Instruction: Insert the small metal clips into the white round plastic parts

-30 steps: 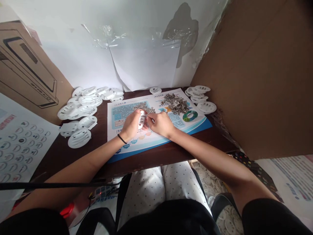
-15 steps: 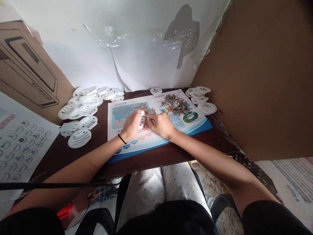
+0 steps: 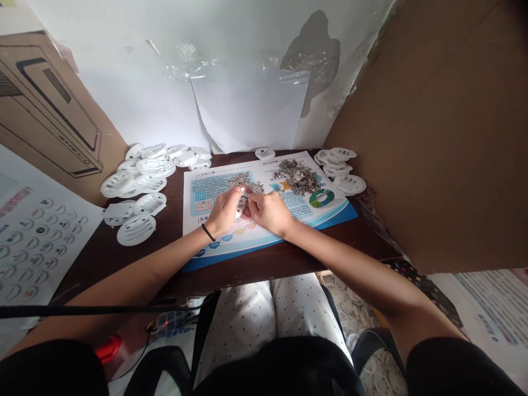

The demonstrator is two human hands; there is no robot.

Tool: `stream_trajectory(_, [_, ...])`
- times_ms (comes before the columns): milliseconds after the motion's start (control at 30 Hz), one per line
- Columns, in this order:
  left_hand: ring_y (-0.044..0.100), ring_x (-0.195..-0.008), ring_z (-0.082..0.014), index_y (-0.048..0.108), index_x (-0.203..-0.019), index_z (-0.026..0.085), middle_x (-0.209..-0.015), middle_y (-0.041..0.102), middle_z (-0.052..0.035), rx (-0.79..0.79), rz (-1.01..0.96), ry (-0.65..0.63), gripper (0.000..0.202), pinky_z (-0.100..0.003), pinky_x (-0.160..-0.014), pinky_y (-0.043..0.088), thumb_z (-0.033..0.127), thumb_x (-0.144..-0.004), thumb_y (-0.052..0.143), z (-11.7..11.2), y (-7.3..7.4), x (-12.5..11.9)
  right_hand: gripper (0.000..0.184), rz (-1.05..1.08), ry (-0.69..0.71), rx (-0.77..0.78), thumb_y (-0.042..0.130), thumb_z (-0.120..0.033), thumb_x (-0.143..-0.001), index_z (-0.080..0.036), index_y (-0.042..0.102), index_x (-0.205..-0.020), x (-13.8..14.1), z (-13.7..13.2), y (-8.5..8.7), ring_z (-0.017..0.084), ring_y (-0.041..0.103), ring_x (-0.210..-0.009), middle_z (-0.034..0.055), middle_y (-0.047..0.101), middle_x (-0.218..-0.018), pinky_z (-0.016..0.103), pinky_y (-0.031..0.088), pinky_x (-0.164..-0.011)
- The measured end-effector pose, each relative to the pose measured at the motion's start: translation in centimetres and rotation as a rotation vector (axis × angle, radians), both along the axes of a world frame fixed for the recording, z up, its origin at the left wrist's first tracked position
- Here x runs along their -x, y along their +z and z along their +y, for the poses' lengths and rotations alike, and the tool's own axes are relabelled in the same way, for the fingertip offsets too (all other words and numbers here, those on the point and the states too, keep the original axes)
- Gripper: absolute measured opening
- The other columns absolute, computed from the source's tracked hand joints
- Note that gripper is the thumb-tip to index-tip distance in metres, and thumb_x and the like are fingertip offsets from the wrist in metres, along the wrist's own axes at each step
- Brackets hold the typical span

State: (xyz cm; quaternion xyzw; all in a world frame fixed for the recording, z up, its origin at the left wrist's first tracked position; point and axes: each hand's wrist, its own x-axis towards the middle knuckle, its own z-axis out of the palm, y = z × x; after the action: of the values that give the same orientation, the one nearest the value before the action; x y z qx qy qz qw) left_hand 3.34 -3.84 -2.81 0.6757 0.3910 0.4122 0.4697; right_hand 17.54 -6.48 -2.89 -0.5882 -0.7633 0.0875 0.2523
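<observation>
A white wall [image 3: 231, 33] rose behind my dark bench [image 3: 171, 215], with a cardboard box [image 3: 49, 99] at the left and a cardboard panel [image 3: 437, 137] at the right. My left hand [image 3: 225, 210] gripped a white disc [image 3: 240, 205] over the printed poster [image 3: 301, 208], its slotted face partly showing. The bent fingers of my right hand [image 3: 272, 212] met at the disc's right edge (whether they pinched some small piece, I couldn't tell). Just beyond lay a heap of small bits [image 3: 243, 180], and right of that a bigger grey pile [image 3: 299, 177]. More discs [image 3: 154, 166] lay clustered along the bench's left side, others [image 3: 348, 184] sat at the right, and a single disc [image 3: 264, 153] rested near the wall.
</observation>
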Motion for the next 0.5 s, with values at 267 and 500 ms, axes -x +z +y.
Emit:
stream_trajectory(267, [0.06,-0.05,-0.0145,0.063,-0.103,0.012,-0.061,0.063,-0.0036,-0.014,0.065,-0.036,0.052,-0.024,-0.047,0.047,0.053,-0.092,0.033,0.3,-0.3,0.4,0.023,0.001,0.006,-0.008,0.047,-0.023,-0.088,-0.018,0.064,-0.073,-0.6,0.1,0.0,0.013,0.051,-0.056,0.0044,0.062,-0.063,0.027,0.032,-0.06])
stream_trajectory(500, [0.064,-0.101,-0.025,0.025,-0.144,0.014,-0.114,0.063,-0.0156,-0.509,0.27,-0.012,0.081,-0.038,-0.086,0.051,0.048,-0.081,0.063,0.5,0.4,1.6,0.023,0.71,0.095,0.205,0.035,-0.031,-0.093,-0.021,0.05,-0.078,-2.6,0.9,1.3,0.012,0.042,-0.048,-0.0049,0.043,-0.053,0.025,0.035,-0.053])
